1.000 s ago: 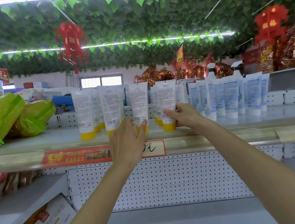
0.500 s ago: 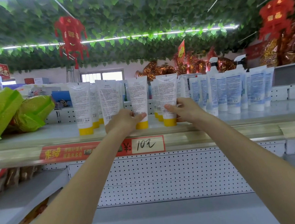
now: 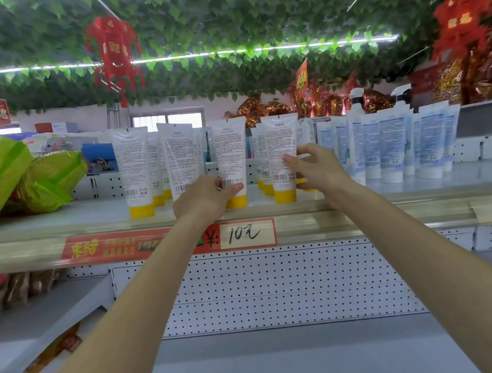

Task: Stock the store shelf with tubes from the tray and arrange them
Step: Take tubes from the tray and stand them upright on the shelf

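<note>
Since a second ago the left hand [image 3: 207, 198] has dropped from raised fingers to grip the base of the third tube [image 3: 231, 146], and the right hand [image 3: 314, 168] has slid up to pinch the fourth tube [image 3: 281, 141], thumb on its label; the shelf [image 3: 388, 200] carries four yellow-capped tubes [image 3: 134, 166] across its front, upright on their caps, with more behind that cannot be counted, beside a block of blue-labelled tubes [image 3: 389, 144] and two spray bottles [image 3: 356, 99]; no tray shows; the step looks like arranging, and the next move likely calls for nudging both tubes square to the edge, evenly spaced.
</note>
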`<state>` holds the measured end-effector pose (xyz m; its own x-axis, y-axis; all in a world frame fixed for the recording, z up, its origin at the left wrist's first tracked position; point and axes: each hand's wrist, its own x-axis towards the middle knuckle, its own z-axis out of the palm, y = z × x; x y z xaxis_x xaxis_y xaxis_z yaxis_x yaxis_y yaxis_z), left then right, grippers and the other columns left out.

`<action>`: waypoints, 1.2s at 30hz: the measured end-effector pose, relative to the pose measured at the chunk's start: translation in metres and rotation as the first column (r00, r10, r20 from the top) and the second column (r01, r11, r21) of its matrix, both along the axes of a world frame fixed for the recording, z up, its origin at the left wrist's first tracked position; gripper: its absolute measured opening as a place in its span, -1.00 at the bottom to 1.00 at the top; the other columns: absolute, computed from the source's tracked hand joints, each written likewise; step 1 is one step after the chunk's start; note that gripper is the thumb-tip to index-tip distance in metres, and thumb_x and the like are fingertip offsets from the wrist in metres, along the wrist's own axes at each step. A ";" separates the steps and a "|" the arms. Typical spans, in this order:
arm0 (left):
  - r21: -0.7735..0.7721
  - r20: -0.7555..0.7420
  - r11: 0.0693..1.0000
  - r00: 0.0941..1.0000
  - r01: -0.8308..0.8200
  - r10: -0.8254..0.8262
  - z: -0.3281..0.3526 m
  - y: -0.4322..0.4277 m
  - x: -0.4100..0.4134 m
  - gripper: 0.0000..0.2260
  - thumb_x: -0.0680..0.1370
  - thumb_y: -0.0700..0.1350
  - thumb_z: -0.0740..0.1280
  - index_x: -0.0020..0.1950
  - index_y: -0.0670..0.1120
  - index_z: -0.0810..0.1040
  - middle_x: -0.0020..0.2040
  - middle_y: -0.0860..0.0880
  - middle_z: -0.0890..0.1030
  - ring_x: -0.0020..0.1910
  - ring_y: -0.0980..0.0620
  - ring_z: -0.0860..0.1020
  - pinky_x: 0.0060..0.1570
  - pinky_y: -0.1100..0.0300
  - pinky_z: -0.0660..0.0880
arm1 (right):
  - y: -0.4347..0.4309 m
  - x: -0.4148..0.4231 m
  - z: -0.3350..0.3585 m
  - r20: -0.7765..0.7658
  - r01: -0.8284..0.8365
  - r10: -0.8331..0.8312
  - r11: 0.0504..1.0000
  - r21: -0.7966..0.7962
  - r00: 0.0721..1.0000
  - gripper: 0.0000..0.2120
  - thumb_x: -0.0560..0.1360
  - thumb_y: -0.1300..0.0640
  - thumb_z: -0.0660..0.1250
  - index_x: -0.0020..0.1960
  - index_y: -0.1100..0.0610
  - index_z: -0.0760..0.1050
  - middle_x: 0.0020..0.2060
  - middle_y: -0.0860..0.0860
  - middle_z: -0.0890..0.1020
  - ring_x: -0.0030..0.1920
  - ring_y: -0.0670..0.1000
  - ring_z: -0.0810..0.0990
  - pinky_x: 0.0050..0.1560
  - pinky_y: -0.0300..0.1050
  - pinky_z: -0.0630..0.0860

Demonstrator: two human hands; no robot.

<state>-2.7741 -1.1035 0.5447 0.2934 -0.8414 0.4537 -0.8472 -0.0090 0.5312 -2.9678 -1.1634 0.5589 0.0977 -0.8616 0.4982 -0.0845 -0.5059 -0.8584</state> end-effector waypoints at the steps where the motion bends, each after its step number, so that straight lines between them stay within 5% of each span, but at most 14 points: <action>1: -0.005 0.002 1.000 1.000 0.000 0.000 0.000 0.000 0.000 -0.63 0.52 0.27 0.22 -0.03 -0.01 0.58 -0.13 0.01 0.62 -0.05 -0.05 0.58 -0.12 0.13 0.42 | 0.001 0.000 0.000 0.010 -0.006 0.006 1.000 0.007 1.000 -0.95 0.55 0.12 0.34 -0.03 0.06 0.47 -0.11 0.00 0.61 -0.11 -0.03 0.62 -0.17 -0.15 0.57; 12: -0.034 0.036 0.999 0.999 -0.010 0.011 -0.003 0.002 -0.001 -0.60 0.54 0.27 0.20 0.06 -0.02 0.58 0.03 0.04 0.62 0.02 -0.04 0.56 -0.01 0.07 0.47 | 0.006 -0.001 0.001 0.003 -0.020 0.020 1.000 0.019 1.000 -0.84 0.55 0.14 0.34 0.10 0.14 0.46 -0.09 0.03 0.61 -0.13 -0.04 0.61 -0.26 -0.19 0.56; 27: 0.005 0.058 1.000 0.998 -0.027 0.027 0.000 0.011 -0.006 -0.65 0.55 0.26 0.18 0.02 0.03 0.57 0.01 0.07 0.58 0.00 0.00 0.55 -0.09 0.13 0.41 | 0.007 -0.001 -0.002 -0.064 -0.038 0.037 0.999 -0.019 0.997 -0.87 0.55 0.08 0.33 0.06 0.09 0.47 -0.02 0.07 0.63 -0.06 0.00 0.63 -0.20 -0.15 0.58; 32: -0.004 -0.046 0.995 0.994 0.102 -0.102 0.012 0.031 -0.008 -0.58 0.57 0.18 0.21 0.15 -0.14 0.56 0.15 -0.13 0.61 0.11 -0.08 0.55 0.03 0.13 0.39 | 0.018 -0.002 0.002 -0.100 0.191 -0.209 0.968 -0.165 0.973 -0.68 0.56 -0.03 0.30 0.23 0.10 0.38 0.02 -0.06 0.53 -0.03 -0.08 0.54 0.11 0.01 0.54; 36: -0.065 0.163 0.993 0.983 0.098 -0.087 0.016 0.059 -0.007 -0.50 0.58 0.15 0.20 0.38 -0.17 0.41 0.28 -0.12 0.52 0.23 -0.10 0.48 0.21 0.08 0.39 | 0.038 -0.007 0.004 -0.122 0.292 -0.345 0.902 -0.318 0.931 -0.64 0.58 -0.03 0.27 0.30 0.11 0.39 0.05 -0.07 0.53 0.08 -0.05 0.53 0.15 0.00 0.52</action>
<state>-2.7809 -1.0447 0.5607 0.1349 -0.8246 0.5495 -0.9164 0.1071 0.3857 -2.9747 -1.1253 0.5627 -0.0515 -0.6809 0.7306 -0.4149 -0.6508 -0.6358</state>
